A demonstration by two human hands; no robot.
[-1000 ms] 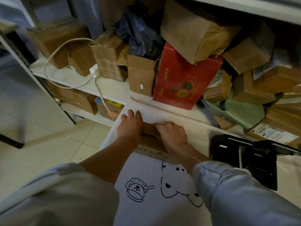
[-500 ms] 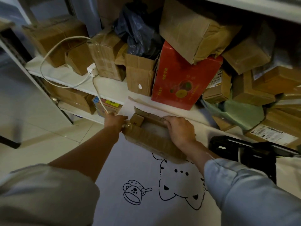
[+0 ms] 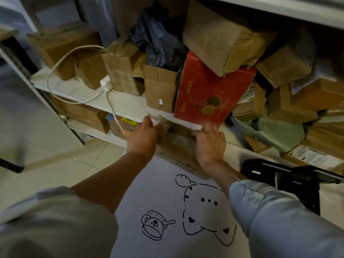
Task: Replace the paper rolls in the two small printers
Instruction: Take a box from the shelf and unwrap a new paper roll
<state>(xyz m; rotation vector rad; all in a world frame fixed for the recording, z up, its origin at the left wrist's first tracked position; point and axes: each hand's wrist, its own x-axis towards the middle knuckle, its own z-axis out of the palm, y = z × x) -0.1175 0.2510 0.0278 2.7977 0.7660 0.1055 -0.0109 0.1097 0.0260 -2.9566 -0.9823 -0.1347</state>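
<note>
1. Fingers (image 3: 149, 122) of the left hand (image 3: 144, 135) were seen stretched forward and laid against the left end of a small cardboard box (image 3: 176, 146), with the thumb side pressed to it; the hand was closed on the box rather than spread free.
2. Fingers (image 3: 214, 128) of the right hand (image 3: 210, 144) were curled over the box's right end, so that the box was gripped between both hands.
3. That box was held at the far edge of a white cloth (image 3: 167, 192) printed with cartoon animal outlines, just in front of the white shelf (image 3: 121, 103).
4. Its top flaps appeared partly raised, though blur kept the contents from being made out; no paper roll could be told.
5. One black printer (image 3: 290, 181) was seen on the cloth to the right of the right forearm, near it but apart; a second printer could not be made out.
6. On the shelf behind the hands, a red carton (image 3: 210, 92) was stood among many brown boxes, with a dark plastic bag (image 3: 160, 43) above an open brown box (image 3: 160, 88).
7. A white cable (image 3: 61, 60) was looped at the left of the shelf to a white plug (image 3: 106, 83).
</note>
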